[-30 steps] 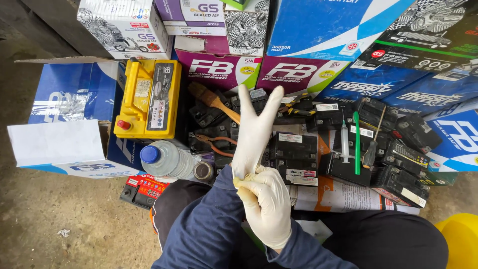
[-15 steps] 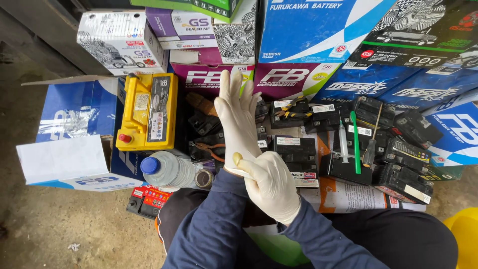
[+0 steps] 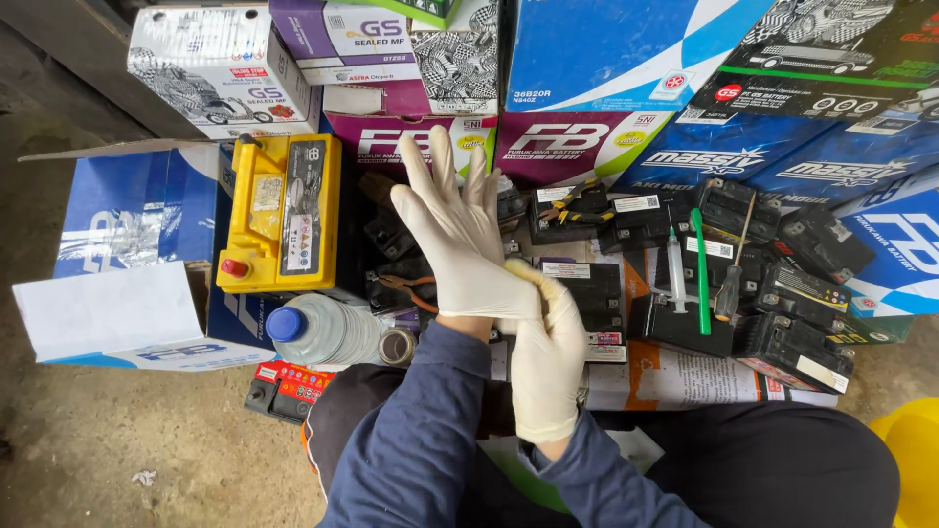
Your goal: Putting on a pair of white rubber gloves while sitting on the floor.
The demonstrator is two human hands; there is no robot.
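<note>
While both hands are gloved in white latex, the left hand [image 3: 452, 230] is raised with its fingers spread and pointing away from the person, its palm side turned down toward the clutter. The right hand [image 3: 548, 357] lies just beneath it, thumb and fingers pinching the cuff of the left hand's white glove [image 3: 479, 284] at the wrist; that glove is fully on the left hand. Dark blue sleeves [image 3: 421, 430] cover both forearms. Below the hands lie small black batteries [image 3: 792, 342], a green-handled tool [image 3: 700, 274] and a syringe [image 3: 676, 269]. A yellow battery [image 3: 279, 215] rests in an open blue carton [image 3: 137, 210] to the left, with a clear plastic bottle with a blue cap [image 3: 328, 330] near it. Stacked battery boxes [image 3: 626, 49] line the far side.
</note>
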